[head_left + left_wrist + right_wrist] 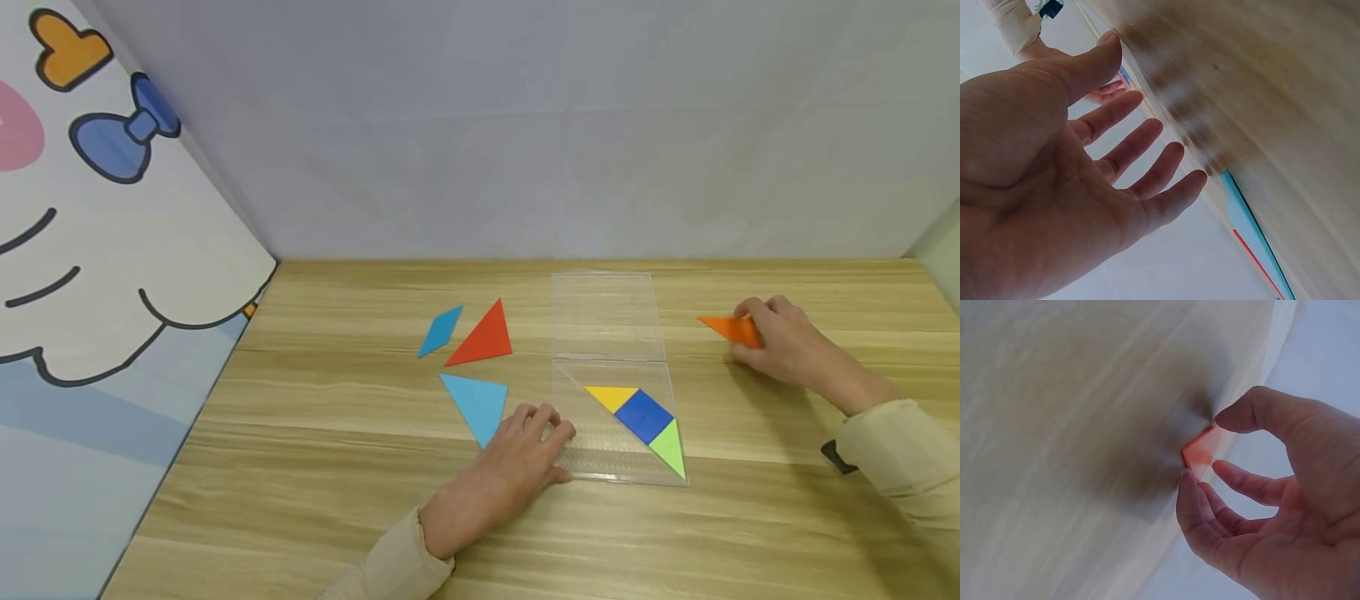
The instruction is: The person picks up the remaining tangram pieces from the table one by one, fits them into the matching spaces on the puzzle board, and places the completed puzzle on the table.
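Observation:
My right hand (783,346) pinches an orange triangle tangram piece (727,328) between thumb and fingers, at the right of the table. In the right wrist view, the thumb and a fingertip meet opposite edges of the orange piece (1200,450). My left hand (517,458), fingers loosely spread, lies over the lower left corner of a clear hinged plastic case (607,317). Its palm holds nothing in the left wrist view. Inside the case's near half, a yellow triangle (613,396), a dark blue square (643,416) and a green triangle (670,448) form a diagonal strip.
Left of the case lie a light blue triangle (476,404), partly behind my left hand, a red triangle (487,337) and a blue parallelogram (440,331). The wooden table (315,467) meets a pale wall at the back and a cartoon-printed panel (187,250) at left.

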The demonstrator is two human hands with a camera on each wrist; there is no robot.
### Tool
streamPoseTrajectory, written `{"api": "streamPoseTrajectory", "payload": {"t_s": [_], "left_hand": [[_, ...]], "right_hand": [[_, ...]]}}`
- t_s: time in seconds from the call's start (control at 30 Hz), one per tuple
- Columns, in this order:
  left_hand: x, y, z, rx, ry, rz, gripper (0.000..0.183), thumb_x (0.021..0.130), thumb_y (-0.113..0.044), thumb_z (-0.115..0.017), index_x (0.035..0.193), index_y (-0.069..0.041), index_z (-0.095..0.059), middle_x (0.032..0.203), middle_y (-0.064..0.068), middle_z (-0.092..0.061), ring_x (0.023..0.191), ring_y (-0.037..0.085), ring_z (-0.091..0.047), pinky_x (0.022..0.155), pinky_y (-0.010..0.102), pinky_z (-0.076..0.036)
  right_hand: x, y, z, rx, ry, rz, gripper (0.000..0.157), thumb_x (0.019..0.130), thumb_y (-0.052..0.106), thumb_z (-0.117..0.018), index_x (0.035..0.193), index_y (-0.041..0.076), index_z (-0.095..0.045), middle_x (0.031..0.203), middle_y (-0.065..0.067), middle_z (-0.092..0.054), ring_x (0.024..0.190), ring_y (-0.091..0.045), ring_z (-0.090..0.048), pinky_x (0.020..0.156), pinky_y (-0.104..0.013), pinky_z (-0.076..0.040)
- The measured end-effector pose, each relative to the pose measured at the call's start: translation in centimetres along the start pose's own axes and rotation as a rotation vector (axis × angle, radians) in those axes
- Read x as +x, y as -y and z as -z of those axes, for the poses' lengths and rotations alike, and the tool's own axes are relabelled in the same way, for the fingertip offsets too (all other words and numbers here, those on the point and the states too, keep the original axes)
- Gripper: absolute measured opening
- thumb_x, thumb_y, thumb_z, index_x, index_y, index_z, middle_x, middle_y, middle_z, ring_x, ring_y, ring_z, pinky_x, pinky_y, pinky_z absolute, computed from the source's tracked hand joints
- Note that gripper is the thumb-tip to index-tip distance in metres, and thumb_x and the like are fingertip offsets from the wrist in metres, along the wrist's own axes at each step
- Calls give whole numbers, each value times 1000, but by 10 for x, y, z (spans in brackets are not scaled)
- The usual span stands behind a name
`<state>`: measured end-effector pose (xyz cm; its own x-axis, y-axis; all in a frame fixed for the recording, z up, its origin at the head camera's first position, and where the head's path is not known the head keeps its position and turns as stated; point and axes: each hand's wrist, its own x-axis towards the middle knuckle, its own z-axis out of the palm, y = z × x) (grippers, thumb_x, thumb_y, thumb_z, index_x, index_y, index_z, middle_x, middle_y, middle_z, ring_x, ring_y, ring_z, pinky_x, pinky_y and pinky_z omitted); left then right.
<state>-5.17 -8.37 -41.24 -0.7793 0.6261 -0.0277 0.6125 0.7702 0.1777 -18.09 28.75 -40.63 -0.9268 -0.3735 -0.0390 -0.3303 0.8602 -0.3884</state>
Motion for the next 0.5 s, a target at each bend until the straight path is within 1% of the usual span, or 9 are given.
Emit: {"api": "streamPoseTrajectory", "payload": {"t_s": [0.13,0.3,0.4,0.5], "left_hand": [[0,0,0,1,-2,-1,41,95,-36,-71,125,-13,-55,123,3,-52,116,26,-52,98,36,-47],[0,0,-1,5,2,2,41,95,-37,-71,125,-14,-55,123,3,-51,116,26,-53,97,36,-48],[0,0,-1,4,5,5,41,95,-37,-71,125,-14,-55,124,3,-51,116,26,-53,97,36,-48],[1,0,-1,-3,8,7,41,95,-37,-71,126,-14,-55,124,4,-52,116,26,-53,98,36,-48]], "right_hand": [[0,1,1,15,24,-43,49,90,11,-72,123,-16,-47,111,-40,-44,93,-48,-47,78,-57,-45],[1,1,4,8,30,-58,52,90,12,-74,124,-18,-50,114,-41,-42,95,-49,-50,80,-60,-47],[1,0,3,-6,19,-35,44,89,6,-75,118,-18,-53,116,-40,-43,96,-49,-51,82,-62,-47],[0,-1,3,-27,-2,2,35,85,-1,-77,110,-18,-58,114,-39,-48,95,-47,-53,81,-61,-47]]}}
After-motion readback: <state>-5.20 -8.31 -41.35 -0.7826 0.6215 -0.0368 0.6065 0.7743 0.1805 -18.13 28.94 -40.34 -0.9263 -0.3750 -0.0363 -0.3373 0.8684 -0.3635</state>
